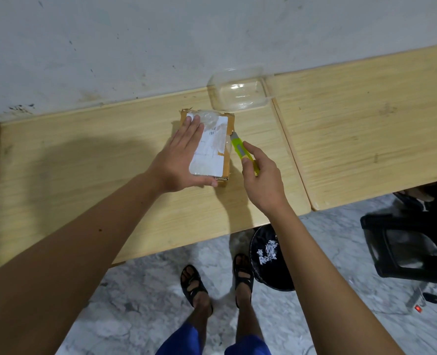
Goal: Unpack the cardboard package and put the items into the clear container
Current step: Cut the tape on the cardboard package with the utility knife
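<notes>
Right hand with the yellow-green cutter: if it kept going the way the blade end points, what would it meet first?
The right hand aims the cutter up and left, its tip at the right edge of the cardboard package. It would likely meet that taped edge first, though depth is unclear; the clear container lies beyond.

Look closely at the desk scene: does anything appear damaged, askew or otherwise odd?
The cardboard package looks worn: its far corner is torn and its tape is wrinkled. The clear container sits empty by the wall. Nothing is spilled on the table.

Table (84,175) bare L of package (226,160); container (238,92) just behind.
</notes>
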